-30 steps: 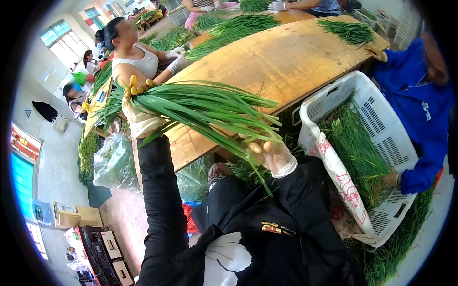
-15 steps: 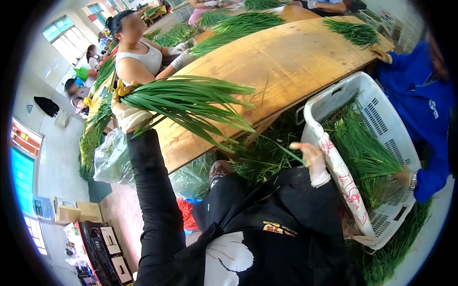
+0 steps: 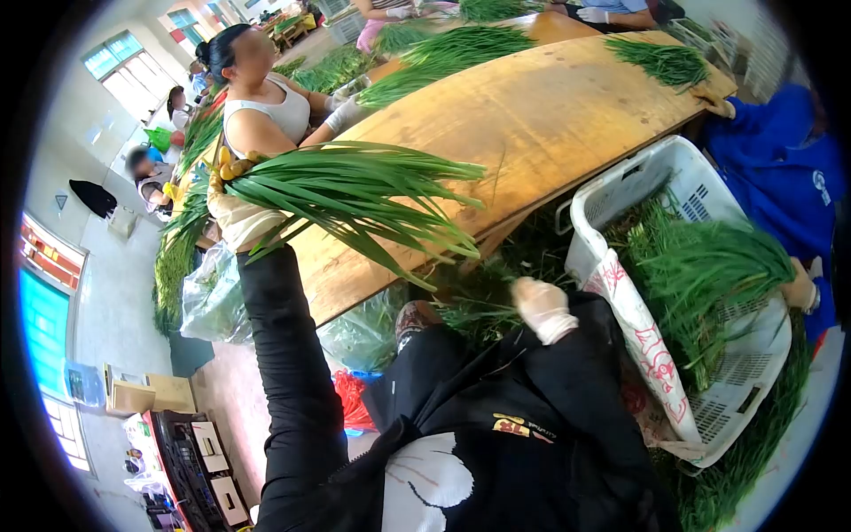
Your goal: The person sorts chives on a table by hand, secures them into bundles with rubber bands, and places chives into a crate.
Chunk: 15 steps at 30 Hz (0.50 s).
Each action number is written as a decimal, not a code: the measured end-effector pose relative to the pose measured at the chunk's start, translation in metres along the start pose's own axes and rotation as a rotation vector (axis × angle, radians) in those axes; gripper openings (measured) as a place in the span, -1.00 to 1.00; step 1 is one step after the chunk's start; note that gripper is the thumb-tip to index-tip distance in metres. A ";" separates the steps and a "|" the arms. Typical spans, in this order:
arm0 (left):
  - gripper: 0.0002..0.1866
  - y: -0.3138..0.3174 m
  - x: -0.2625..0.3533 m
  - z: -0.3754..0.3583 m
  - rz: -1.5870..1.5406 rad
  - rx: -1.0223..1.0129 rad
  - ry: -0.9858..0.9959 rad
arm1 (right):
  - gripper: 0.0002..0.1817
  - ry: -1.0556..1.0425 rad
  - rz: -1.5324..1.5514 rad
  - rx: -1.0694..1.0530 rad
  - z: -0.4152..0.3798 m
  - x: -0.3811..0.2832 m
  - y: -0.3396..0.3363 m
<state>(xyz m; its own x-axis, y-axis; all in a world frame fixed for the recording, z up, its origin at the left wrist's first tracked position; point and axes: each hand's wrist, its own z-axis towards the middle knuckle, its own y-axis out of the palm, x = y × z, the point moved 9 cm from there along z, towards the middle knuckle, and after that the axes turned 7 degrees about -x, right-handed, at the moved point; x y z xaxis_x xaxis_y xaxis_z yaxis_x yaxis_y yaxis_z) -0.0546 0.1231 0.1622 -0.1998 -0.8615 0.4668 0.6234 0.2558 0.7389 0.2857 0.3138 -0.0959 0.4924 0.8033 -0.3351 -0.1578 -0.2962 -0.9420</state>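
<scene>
My left hand (image 3: 235, 199), in a pale glove with yellowed fingertips, is closed round a bunch of garlic chives (image 3: 355, 182). The long green leaves fan out to the right over the near edge of the wooden table (image 3: 567, 115), tips drooping. My gloved right hand (image 3: 542, 309) is low, above my lap and left of the white crate (image 3: 589, 217). It is smeared by motion, and its fingers cannot be made out clearly. Loose green leaves (image 3: 479, 306) lie in the shade below the table, close to that hand.
A co-worker in a blue jacket (image 3: 771, 151) holds another chive bunch (image 3: 718, 257) over the crate. Across the table a person in a white top (image 3: 275, 115) works by piled chives (image 3: 452, 62). Plastic bags (image 3: 217, 297) hang at the table's left end.
My right hand has moved left and slightly down; the thin leaf at its fingers no longer shows. The blue-jacketed co-worker's chive bunch has risen to the right. My left hand barely moved.
</scene>
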 end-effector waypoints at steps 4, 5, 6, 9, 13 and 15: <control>-0.77 -0.003 0.010 -0.002 0.126 0.131 0.027 | -0.60 0.185 -0.001 -0.518 -0.021 0.045 0.031; -0.77 -0.003 0.008 -0.004 0.123 0.132 0.024 | -0.38 0.100 0.105 -0.573 -0.024 0.025 0.024; -0.75 0.009 0.002 -0.005 0.032 -0.015 -0.020 | -0.32 -0.154 0.419 -0.420 -0.012 -0.005 0.019; -0.68 0.015 -0.006 -0.001 -0.041 -0.195 -0.100 | -0.39 -0.601 1.524 -0.471 0.007 -0.086 -0.016; -0.65 0.038 -0.010 -0.017 0.026 -0.170 -0.091 | -0.62 -0.309 1.784 -0.395 0.016 -0.109 -0.032; -0.65 0.042 -0.007 -0.016 -0.013 -0.324 -0.134 | -0.86 -0.228 1.948 -0.340 0.009 -0.095 -0.022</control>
<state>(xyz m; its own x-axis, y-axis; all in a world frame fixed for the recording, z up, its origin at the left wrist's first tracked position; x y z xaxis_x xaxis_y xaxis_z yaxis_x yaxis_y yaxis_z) -0.0150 0.1333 0.1825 -0.2934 -0.7929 0.5341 0.8236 0.0740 0.5624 0.2349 0.2483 -0.0429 -0.2141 -0.6348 -0.7424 -0.0969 -0.7425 0.6628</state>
